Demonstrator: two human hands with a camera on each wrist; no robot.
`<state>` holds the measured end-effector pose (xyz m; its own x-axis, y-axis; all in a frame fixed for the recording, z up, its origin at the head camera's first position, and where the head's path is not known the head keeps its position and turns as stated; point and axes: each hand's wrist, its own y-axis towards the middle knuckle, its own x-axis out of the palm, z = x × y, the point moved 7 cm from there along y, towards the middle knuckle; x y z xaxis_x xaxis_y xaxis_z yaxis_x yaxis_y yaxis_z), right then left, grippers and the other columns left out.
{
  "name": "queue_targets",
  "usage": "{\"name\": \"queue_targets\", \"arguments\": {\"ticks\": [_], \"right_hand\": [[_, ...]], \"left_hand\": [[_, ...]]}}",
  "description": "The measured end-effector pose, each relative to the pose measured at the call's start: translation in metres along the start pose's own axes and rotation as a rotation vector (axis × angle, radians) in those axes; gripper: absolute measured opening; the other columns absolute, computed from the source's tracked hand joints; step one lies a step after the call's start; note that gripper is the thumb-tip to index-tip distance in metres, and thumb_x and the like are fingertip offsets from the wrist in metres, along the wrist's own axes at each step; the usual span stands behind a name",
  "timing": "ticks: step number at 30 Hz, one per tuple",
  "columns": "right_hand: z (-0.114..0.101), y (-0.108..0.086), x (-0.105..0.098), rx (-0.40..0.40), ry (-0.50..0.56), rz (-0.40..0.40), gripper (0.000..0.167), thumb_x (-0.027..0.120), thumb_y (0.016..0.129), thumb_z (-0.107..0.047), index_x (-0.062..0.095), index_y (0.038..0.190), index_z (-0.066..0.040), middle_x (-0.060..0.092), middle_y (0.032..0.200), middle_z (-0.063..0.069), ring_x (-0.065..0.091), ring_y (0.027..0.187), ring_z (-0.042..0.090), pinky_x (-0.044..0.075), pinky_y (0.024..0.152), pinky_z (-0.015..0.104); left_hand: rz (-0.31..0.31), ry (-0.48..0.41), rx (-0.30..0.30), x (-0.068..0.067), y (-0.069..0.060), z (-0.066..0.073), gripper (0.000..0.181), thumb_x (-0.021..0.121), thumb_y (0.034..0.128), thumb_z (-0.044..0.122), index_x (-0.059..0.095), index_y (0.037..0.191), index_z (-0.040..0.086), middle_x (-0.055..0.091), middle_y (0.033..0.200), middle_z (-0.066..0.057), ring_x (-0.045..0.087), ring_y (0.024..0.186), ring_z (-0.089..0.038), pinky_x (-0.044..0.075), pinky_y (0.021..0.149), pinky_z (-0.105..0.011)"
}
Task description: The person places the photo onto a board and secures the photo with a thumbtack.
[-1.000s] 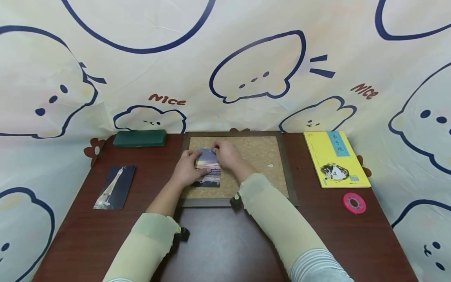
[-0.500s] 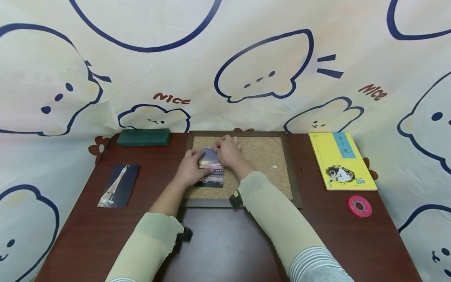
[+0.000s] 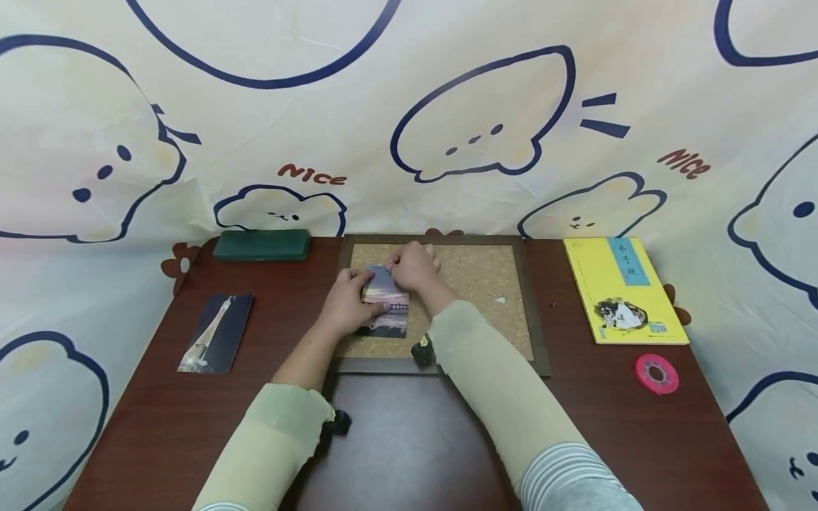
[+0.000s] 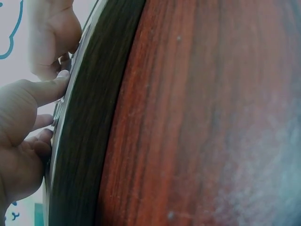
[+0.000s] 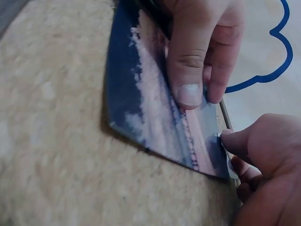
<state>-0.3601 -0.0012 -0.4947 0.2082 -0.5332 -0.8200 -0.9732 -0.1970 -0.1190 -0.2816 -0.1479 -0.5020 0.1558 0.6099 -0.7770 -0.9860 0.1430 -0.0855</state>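
A photo card [image 3: 391, 326] with a purple and pink sky lies over the left part of a framed cork board [image 3: 469, 312]. My left hand [image 3: 345, 304] holds it at the left edge, the thumb across its face. At the upper right corner of the photo, my right hand [image 3: 414, 267] pinches with thumb and curled fingers. The right wrist view shows the photo [image 5: 150, 108] slightly bowed, and a small pale sliver [image 5: 233, 165] between the right fingertips at that corner; what it is cannot be made out.
An Eiffel Tower photo [image 3: 217, 333] lies to the left on the brown table [image 3: 409, 440]. Behind it stands a green case [image 3: 262, 245]. On the right are a yellow book [image 3: 623, 291] and a pink round disc [image 3: 657, 374]. A small white bit [image 3: 500, 299] sits on the cork.
The right hand has turned slightly at the photo's upper corner, its other fingers curling in further. The left hand keeps its hold. The whole view has shifted a little with the head.
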Motion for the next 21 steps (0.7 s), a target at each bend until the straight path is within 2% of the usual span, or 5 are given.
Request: {"name": "queue_targets", "arguments": {"ticks": [6, 10, 12, 15, 21], "right_hand": [[0.001, 0.004, -0.003, 0.086, 0.044, -0.014, 0.018, 0.066, 0.100, -0.032, 0.079, 0.087, -0.028, 0.070, 0.102, -0.009, 0.042, 0.123, 0.035, 0.031, 0.103, 0.054], [0.004, 0.006, -0.002, 0.084, 0.061, -0.005, 0.016, 0.068, 0.099, -0.031, 0.079, 0.087, -0.029, 0.071, 0.100, -0.010, 0.041, 0.122, 0.034, 0.030, 0.101, 0.054], [0.006, 0.007, -0.001, 0.051, 0.079, -0.005, 0.013, 0.069, 0.098, -0.030, 0.079, 0.090, -0.029, 0.072, 0.102, -0.010, 0.042, 0.123, 0.034, 0.030, 0.102, 0.055], [0.007, 0.007, -0.002, -0.018, 0.102, -0.028, 0.011, 0.068, 0.100, -0.028, 0.078, 0.101, -0.028, 0.069, 0.113, -0.007, 0.043, 0.124, 0.031, 0.028, 0.106, 0.056], [0.007, -0.004, -0.007, -0.214, -0.036, -0.094, 0.025, 0.062, 0.104, -0.024, 0.074, 0.126, -0.031, 0.055, 0.141, 0.002, 0.044, 0.128, 0.028, 0.037, 0.107, 0.052]], "left_hand": [[-0.001, 0.013, -0.004, 0.000, 0.001, 0.002, 0.081, 0.083, 0.0882, 0.039, 0.049, 0.153, 0.004, 0.040, 0.149, -0.019, 0.048, 0.132, -0.037, 0.042, 0.109, -0.052], [-0.003, 0.007, -0.009, 0.001, 0.000, 0.004, 0.080, 0.082, 0.0891, 0.037, 0.048, 0.154, 0.004, 0.040, 0.149, -0.019, 0.048, 0.132, -0.037, 0.042, 0.109, -0.052], [-0.006, 0.006, -0.015, 0.001, 0.000, 0.004, 0.080, 0.082, 0.0896, 0.037, 0.048, 0.154, 0.005, 0.039, 0.150, -0.018, 0.047, 0.133, -0.037, 0.042, 0.110, -0.052], [-0.010, 0.010, -0.023, 0.000, 0.000, 0.003, 0.079, 0.081, 0.0905, 0.038, 0.047, 0.155, 0.005, 0.037, 0.152, -0.018, 0.044, 0.136, -0.037, 0.040, 0.111, -0.052], [-0.005, 0.011, -0.042, 0.003, 0.001, 0.003, 0.079, 0.081, 0.0906, 0.038, 0.048, 0.154, 0.005, 0.037, 0.151, -0.018, 0.042, 0.136, -0.036, 0.040, 0.112, -0.053]]}}
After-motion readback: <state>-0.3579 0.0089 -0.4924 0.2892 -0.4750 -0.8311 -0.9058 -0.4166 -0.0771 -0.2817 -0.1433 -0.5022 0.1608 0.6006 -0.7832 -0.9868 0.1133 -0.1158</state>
